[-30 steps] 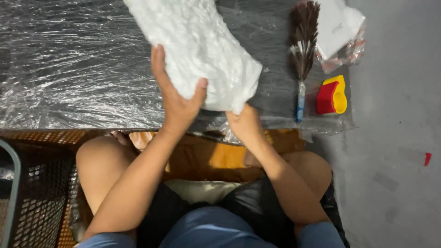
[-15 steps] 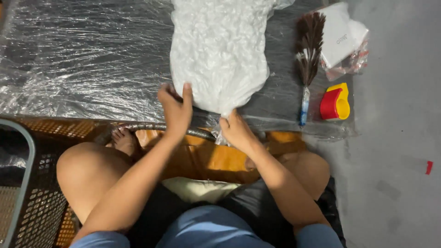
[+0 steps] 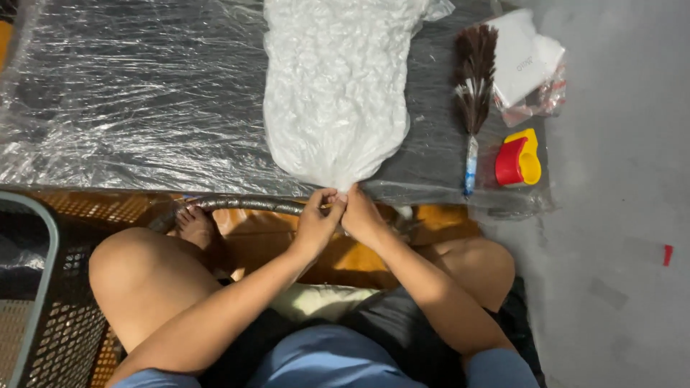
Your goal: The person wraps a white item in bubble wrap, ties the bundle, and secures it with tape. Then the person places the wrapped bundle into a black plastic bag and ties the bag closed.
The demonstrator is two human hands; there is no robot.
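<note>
Bag of clear, crinkled plastic, packed with white filling, is laid flat; its gathered neck is pinched shut between left hand and right hand.

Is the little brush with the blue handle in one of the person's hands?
No, the brush lies on the plastic-covered surface to the right of the white bag, while both hands pinch the bag's lower tip.

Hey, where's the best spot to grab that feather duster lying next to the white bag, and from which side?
Take the feather duster by its thin blue handle, the end nearest the person, coming from above. It lies flat on the plastic-wrapped surface with the plume pointing away. The white bag sits on one side, the red and yellow holder on the other, so top access looks clearest.
</note>
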